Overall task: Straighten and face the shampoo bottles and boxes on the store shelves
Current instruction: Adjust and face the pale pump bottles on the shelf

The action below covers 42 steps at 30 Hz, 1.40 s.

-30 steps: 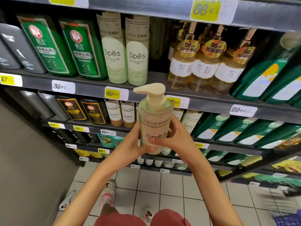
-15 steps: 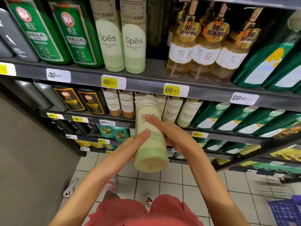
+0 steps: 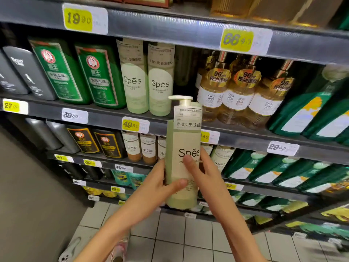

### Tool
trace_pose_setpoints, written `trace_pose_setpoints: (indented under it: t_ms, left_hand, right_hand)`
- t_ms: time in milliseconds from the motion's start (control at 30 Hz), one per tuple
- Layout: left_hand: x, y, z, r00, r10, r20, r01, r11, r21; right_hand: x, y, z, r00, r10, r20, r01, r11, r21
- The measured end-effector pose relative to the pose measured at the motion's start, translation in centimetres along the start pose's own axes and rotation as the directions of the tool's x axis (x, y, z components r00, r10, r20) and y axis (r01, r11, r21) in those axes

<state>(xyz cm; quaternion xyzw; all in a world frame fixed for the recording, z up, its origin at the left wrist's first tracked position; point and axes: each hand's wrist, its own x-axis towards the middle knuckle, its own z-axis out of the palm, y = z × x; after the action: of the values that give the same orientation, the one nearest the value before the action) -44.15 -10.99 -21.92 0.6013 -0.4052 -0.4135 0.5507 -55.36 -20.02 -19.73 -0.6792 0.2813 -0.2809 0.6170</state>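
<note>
A tall pale green Spes pump bottle [image 3: 182, 140] stands upright in the air in front of the shelves, label towards me, pump head pointing left. My left hand [image 3: 158, 183] grips its lower left side with the thumb across the front. My right hand [image 3: 203, 172] holds the right side, thumb on the label under the brand name. Two matching Spes bottles [image 3: 146, 80] stand on the shelf [image 3: 105, 118] behind and above, with a dark gap [image 3: 186, 72] to their right.
Green bottles [image 3: 81, 74] stand left of the Spes pair, amber pump bottles [image 3: 239, 91] right of the gap. Lower shelves hold small Spes bottles [image 3: 139, 148] and leaning green bottles [image 3: 268, 167]. A grey wall [image 3: 28, 186] is at the left, tiled floor [image 3: 188, 239] below.
The bottle went from upright to tipped towards the lower shelf, and is now upright again and raised towards the shelf with the two Spes bottles. Both hands kept hold of it.
</note>
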Motion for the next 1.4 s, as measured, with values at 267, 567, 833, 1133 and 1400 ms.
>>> trace_pose_setpoints:
  t_ms: [267,567,833,1133,1400]
  left_hand:
    - [6.5,2.6,-1.9,0.987,0.155,0.042,-0.161,0.956,0.246]
    - [10.6,4.4,-2.0,0.928,0.332,-0.167,-0.257,0.897,0.359]
    - [12.1,3.8,-2.2,0.877,0.347,-0.332,-0.23,0.911,0.343]
    - [12.7,2.4,-3.0,0.865,0.362,-0.347,-0.23,0.902,0.366]
    - [12.6,1.7,-3.2,0.883,0.344,-0.318,-0.237,0.913,0.331]
  right_hand:
    - [5.8,-1.7,-0.2,0.983,-0.08,-0.163,0.071,0.995,-0.063]
    - [10.8,-3.2,0.3,0.907,-0.202,-0.369,0.164,0.978,-0.13]
    - [12.7,-2.0,2.2,0.817,-0.292,-0.497,0.208,0.954,-0.218]
    - [14.3,-0.8,3.3,0.755,-0.343,-0.559,0.217,0.935,-0.281]
    - [14.4,-0.3,3.6,0.718,-0.416,-0.559,0.172,0.883,-0.437]
